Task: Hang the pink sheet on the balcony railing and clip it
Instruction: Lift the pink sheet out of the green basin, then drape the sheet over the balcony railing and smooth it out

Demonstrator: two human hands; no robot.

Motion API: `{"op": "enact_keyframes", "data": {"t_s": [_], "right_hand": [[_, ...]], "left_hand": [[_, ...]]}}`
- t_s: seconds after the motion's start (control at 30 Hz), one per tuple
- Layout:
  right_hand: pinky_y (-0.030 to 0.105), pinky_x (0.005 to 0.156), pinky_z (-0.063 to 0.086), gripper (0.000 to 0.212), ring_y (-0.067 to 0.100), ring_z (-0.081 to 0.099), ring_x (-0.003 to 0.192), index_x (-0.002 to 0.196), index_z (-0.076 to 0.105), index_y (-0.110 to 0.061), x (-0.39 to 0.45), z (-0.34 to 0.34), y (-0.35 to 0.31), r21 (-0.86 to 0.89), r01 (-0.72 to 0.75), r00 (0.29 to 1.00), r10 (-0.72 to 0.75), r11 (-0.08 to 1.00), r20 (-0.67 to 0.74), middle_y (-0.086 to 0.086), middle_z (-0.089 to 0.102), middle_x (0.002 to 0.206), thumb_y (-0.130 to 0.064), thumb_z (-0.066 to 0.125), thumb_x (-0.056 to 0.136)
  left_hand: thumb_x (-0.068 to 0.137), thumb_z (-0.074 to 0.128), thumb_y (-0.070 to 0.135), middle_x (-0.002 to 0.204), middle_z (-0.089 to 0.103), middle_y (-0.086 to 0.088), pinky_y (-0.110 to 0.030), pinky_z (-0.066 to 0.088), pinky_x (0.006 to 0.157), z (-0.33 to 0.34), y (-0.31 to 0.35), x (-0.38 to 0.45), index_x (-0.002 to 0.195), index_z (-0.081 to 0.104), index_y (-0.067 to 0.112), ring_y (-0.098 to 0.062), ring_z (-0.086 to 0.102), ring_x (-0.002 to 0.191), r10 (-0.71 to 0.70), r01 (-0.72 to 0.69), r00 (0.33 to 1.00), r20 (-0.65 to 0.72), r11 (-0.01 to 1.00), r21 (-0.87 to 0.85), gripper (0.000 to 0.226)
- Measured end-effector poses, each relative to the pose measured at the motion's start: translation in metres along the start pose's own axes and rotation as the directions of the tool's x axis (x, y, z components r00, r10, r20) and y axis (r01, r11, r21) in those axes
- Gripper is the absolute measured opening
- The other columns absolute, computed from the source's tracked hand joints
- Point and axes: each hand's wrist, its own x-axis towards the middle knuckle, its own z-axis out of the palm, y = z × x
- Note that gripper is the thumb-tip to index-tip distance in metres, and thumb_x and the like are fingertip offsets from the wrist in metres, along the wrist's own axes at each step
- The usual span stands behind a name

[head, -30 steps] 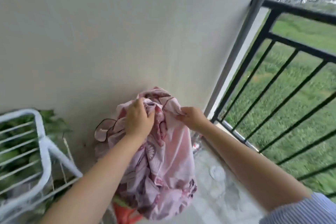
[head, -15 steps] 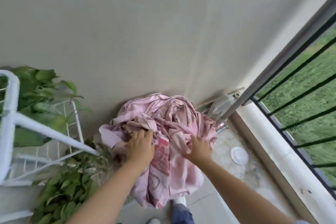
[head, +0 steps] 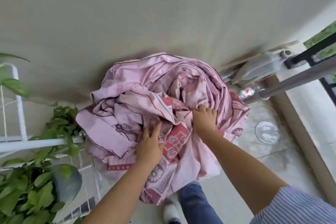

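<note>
The pink patterned sheet point(head: 163, 85) is a big crumpled heap against the grey wall, with folds hanging down toward the floor. My left hand point(head: 150, 146) lies on the heap's front, fingers mostly straight and spread into the cloth. To its right, my right hand point(head: 204, 118) has its fingertips curled into a fold near the heap's middle, gripping the fabric. The black balcony railing point(head: 309, 52) shows only at the far right edge, beyond a grey metal post point(head: 298, 78). No clips are visible.
A white wire rack point(head: 20, 140) with leafy green plants point(head: 27, 192) stands at the left. A clear round lid point(head: 267, 132) lies on the tiled floor at the right, near a low white ledge point(head: 307, 114). My jeans leg and white shoe show below the sheet.
The view has tilted further down. The sheet bundle has dropped and spread wider. My left hand has loosened from a grip to a flatter hold, and my right hand has reached deeper into the folds.
</note>
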Motion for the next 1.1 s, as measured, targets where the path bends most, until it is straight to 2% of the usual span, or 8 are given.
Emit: {"op": "enact_keyframes", "data": {"t_s": [0.13, 0.2, 0.3, 0.4, 0.63, 0.83, 0.97, 1.1], "right_hand": [[0.037, 0.1, 0.03, 0.023, 0.03, 0.059, 0.093, 0.092, 0.063, -0.006, 0.002, -0.012, 0.003, 0.144, 0.131, 0.99, -0.123, 0.981, -0.061, 0.014, 0.066, 0.098, -0.003, 0.05, 0.073], [0.036, 0.078, 0.047, 0.015, 0.03, 0.062, 0.064, 0.065, 0.06, -0.007, -0.007, -0.025, 0.007, 0.25, 0.25, 0.952, -0.19, 0.935, -0.24, 0.015, 0.066, 0.068, 0.002, 0.052, 0.056], [0.013, 0.046, 0.021, 0.028, 0.026, 0.039, 0.029, 0.047, 0.028, -0.02, -0.034, -0.063, 0.011, 0.394, 0.462, 0.842, -0.253, 0.795, -0.477, 0.012, 0.044, 0.033, -0.001, 0.044, 0.034], [0.019, 0.054, 0.024, 0.033, 0.016, 0.02, 0.037, 0.051, 0.024, -0.02, -0.057, -0.122, 0.001, 0.37, 0.669, 0.664, -0.294, 0.645, -0.687, 0.0, 0.023, 0.036, 0.003, 0.043, 0.036], [0.024, 0.073, 0.041, 0.033, 0.003, 0.014, 0.059, 0.056, 0.022, -0.022, -0.12, -0.269, -0.044, 0.062, 0.889, 0.224, -0.313, 0.454, -0.923, -0.024, 0.003, 0.05, 0.003, 0.041, 0.05], [0.032, 0.082, 0.039, 0.039, 0.009, 0.01, 0.058, 0.053, 0.021, -0.019, -0.2, -0.404, -0.058, -0.115, 0.896, -0.005, -0.249, 0.428, -0.969, -0.021, 0.004, 0.05, 0.011, 0.045, 0.048], [0.02, 0.061, 0.021, 0.044, 0.013, 0.014, 0.054, 0.05, 0.022, -0.02, -0.281, -0.475, -0.043, -0.169, 0.826, -0.097, -0.16, 0.538, -0.982, -0.006, 0.011, 0.045, 0.013, 0.051, 0.051], [0.027, 0.085, 0.037, 0.041, 0.017, 0.022, 0.049, 0.051, 0.024, -0.018, -0.382, -0.523, -0.023, -0.215, 0.705, -0.281, -0.013, 0.676, -0.96, -0.013, 0.007, 0.045, 0.008, 0.052, 0.067]], "left_hand": [[0.092, 0.044, 0.014, 0.156, 0.011, -0.003, -0.049, 0.034, 0.107, -0.002, 0.009, -0.001, 0.145, 0.009, 0.032, -0.03, 0.025, 0.139, 0.012, -0.015, 1.0, -0.027, 0.994, -0.112, 0.065], [0.092, 0.044, 0.012, 0.155, 0.015, -0.003, -0.046, 0.035, 0.106, -0.009, 0.014, -0.013, 0.144, 0.014, 0.028, -0.029, 0.028, 0.138, 0.012, -0.025, 0.997, -0.073, 0.985, -0.172, 0.062], [0.089, 0.048, 0.009, 0.152, 0.024, -0.01, -0.043, 0.037, 0.105, -0.023, 0.025, -0.039, 0.139, 0.034, 0.015, -0.032, 0.034, 0.135, 0.042, -0.095, 0.974, -0.223, 0.969, -0.23, 0.052], [0.085, 0.047, 0.009, 0.14, 0.039, -0.022, -0.041, 0.039, 0.099, -0.05, 0.043, -0.071, 0.123, 0.051, -0.001, -0.039, 0.043, 0.124, 0.029, -0.169, 0.928, -0.372, 0.921, -0.351, 0.04], [0.077, 0.035, 0.025, 0.14, 0.037, -0.019, -0.025, 0.028, 0.101, -0.157, 0.071, -0.149, 0.124, 0.05, -0.002, -0.034, 0.038, 0.129, 0.026, -0.429, 0.747, -0.664, 0.781, -0.453, 0.056], [0.074, 0.026, 0.037, 0.141, 0.039, -0.024, -0.028, 0.035, 0.1, -0.261, 0.102, -0.225, 0.125, 0.05, -0.003, -0.038, 0.041, 0.129, 0.188, -0.668, 0.413, -0.891, 0.728, -0.156, 0.07], [0.075, 0.037, 0.016, 0.118, 0.05, -0.042, -0.031, 0.036, 0.081, -0.323, 0.132, -0.286, 0.104, 0.061, -0.012, -0.059, 0.054, 0.102, 0.352, -0.75, 0.098, -0.931, 0.641, 0.164, 0.046], [0.082, 0.036, 0.02, 0.125, 0.045, -0.04, -0.05, 0.043, 0.1, -0.365, 0.17, -0.359, 0.116, 0.052, -0.002, -0.054, 0.046, 0.117, 0.452, -0.836, -0.142, -0.881, 0.422, 0.351, 0.043]]}}
